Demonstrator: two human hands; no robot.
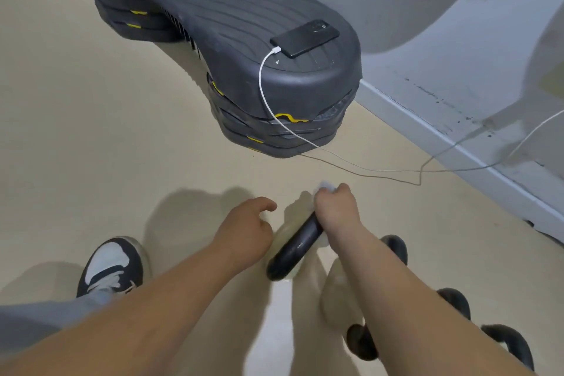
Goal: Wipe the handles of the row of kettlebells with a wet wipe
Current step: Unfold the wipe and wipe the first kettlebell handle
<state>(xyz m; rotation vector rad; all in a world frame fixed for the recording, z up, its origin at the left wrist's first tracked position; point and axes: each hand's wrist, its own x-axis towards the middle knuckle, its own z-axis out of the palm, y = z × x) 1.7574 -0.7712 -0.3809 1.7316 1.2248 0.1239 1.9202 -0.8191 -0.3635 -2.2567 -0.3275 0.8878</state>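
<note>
A black kettlebell handle (294, 249) stands on the beige floor below me, its body pale and blurred. My right hand (335, 207) grips the far end of that handle with a white wet wipe (325, 186) bunched under the fingers. My left hand (247, 223) hovers just left of the handle with fingers loosely curled and holds nothing. More black kettlebell handles (396, 246) (361, 342) (508, 343) line up toward the bottom right, partly hidden by my right forearm.
A stack of dark grey aerobic steps (213, 27) with yellow lettering lies ahead, a black phone (305, 37) on top. Its white charging cable (366, 166) trails across the floor to the wall's baseboard (457, 143) at right. My shoe (113, 265) is at left.
</note>
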